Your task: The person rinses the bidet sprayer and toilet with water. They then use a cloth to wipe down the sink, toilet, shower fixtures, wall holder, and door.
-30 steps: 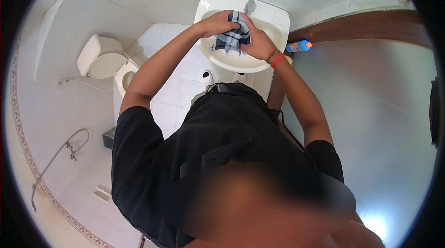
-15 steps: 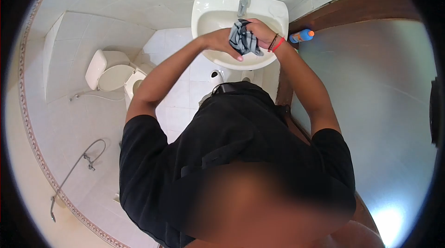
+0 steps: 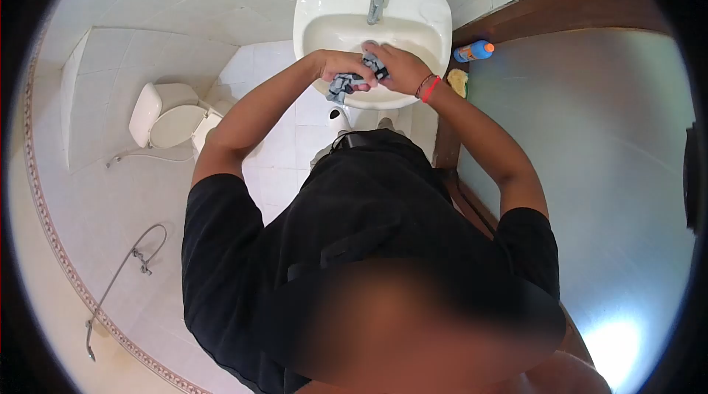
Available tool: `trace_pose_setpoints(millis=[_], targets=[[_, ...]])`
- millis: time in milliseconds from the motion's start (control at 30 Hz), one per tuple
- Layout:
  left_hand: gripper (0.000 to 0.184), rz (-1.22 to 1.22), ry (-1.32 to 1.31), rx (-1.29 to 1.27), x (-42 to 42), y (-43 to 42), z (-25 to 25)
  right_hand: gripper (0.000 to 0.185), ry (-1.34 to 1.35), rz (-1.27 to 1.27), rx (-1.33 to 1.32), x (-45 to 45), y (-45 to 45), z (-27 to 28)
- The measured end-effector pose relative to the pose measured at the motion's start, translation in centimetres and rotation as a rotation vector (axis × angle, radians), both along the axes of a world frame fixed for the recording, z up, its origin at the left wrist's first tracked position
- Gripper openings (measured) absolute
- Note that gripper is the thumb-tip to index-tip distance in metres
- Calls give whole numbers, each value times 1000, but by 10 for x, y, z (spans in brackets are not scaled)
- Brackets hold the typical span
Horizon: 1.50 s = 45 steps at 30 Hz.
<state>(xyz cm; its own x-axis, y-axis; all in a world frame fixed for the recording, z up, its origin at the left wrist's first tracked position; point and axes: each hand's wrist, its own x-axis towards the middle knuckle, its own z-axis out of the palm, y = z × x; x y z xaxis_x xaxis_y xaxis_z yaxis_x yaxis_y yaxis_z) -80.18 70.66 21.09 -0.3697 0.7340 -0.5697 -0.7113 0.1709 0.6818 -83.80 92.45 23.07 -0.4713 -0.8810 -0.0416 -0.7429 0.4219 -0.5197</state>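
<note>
A grey, black and white checked cloth (image 3: 341, 89) is bunched between my two hands over the front of the white sink (image 3: 313, 7). My left hand (image 3: 345, 67) is closed round its middle, and a loose end hangs out below the fingers. Close beside it, my right hand (image 3: 400, 68) grips the upper part of the cloth, with a red band and a dark bracelet on the wrist. The grey faucet (image 3: 376, 5) stands at the back of the sink, with no water visible from it.
Right of the sink, a blue bottle with an orange cap (image 3: 473, 51) and a yellow-green sponge (image 3: 457, 84) lie on the ledge. A toilet (image 3: 173, 125) is on the left. A shower hose (image 3: 114, 276) hangs at the lower left wall.
The cloth has gone from spread and loosely bunched to squeezed tightly between both hands. My left hand has closed round it, and its loose end now hangs to the left.
</note>
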Motion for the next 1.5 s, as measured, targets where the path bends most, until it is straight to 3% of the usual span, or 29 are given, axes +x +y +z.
trace_pose_setpoints(millis=[33,67,133,200,233,300,367,500,533,567,600,633,700,733,833,867,967,1000,1100,1200,1333,1500], targets=[[34,-145,256,-217,1,-1,-2,63,47,-12,42,6,-2,-4],[35,-295,508,-430,1,-1,-4,36,118,-42,192,10,-5,-8],[33,-483,926,-905,0,9,8,25,70,-79,350,6,-15,0],[30,-327,1106,-1046,4,15,5,24,-10,-107,390,-6,-18,-11],[29,-247,1201,-1118,3,17,14,26,-277,-128,285,-22,-17,-18],[23,-17,1251,-1011,-2,13,19,30,-817,-169,71,-43,-12,-26],[22,179,1305,-819,-14,0,13,34,-978,-226,-105,-46,-7,-29],[45,645,567,-262,-7,-2,-21,41,-1326,-391,-571,-35,-10,-47],[56,770,337,9,-1,8,-18,44,-1419,-473,-698,-29,-14,-60],[70,834,156,100,10,17,-15,47,-1511,-561,-827,-24,-17,-73],[61,897,265,1,18,36,-10,57,-1530,-526,-839,-19,-21,-76],[52,960,374,-102,20,49,-9,57,-1444,-544,-783,-15,-19,-68],[41,799,273,-181,16,37,-43,57,-1273,-578,-664,-2,-15,-51],[35,718,226,-219,10,29,-59,50,-1259,-474,-371,-26,-2,-60],[22,624,-211,-40,0,-2,-78,63,214,-150,78,-36,14,-15],[20,541,-244,-53,-2,0,-69,79,274,-8,54,-34,10,5],[20,264,-187,37,-8,22,-47,67,172,221,21,-26,-7,-13],[22,216,-89,-7,-9,29,-36,49,180,195,-62,-29,-7,-38],[34,1,371,-456,-23,37,-43,29,87,36,357,-31,-21,-46],[38,-121,834,-750,-29,38,-53,20,130,5,358,-35,-29,-53],[36,-30,824,-973,-36,32,-56,17,108,-51,416,-49,-43,-64],[38,13,885,-1038,-56,26,-79,20,111,-49,480,-72,-56,-61]])
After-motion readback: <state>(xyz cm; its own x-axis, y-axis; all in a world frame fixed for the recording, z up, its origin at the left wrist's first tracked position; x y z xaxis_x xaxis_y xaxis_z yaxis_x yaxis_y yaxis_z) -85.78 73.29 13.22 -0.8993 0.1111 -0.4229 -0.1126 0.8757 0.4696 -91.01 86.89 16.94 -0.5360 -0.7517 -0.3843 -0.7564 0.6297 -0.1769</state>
